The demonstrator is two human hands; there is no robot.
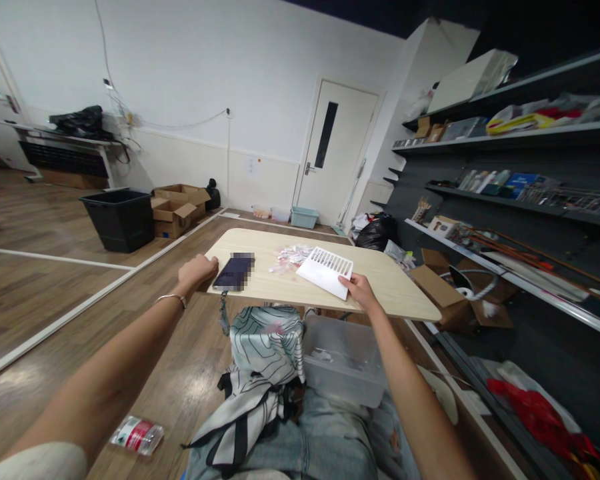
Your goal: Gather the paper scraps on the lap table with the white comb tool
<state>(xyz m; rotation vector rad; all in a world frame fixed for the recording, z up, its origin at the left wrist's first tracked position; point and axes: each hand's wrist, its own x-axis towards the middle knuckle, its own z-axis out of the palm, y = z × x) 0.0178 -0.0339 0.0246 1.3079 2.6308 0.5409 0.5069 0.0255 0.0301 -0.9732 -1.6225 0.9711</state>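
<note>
A patterned cloth [267, 340] and a clear plastic bin [343, 367] sit below the near edge of the desk [395, 287]. At that edge, right of its middle, the right hand [361, 291] pinches a white slotted card [317, 277] by its right side, close to its near right corner; the card reaches left and away from the fingertips, slots at its far end. The left hand [199, 269] is at the desk's left edge, fingers curled; whether it clasps anything I cannot tell. Just beside it, by the near left corner, lies a dark phone [233, 272]. Farther in, small pale pieces [286, 259] are heaped at the card's left.
</note>
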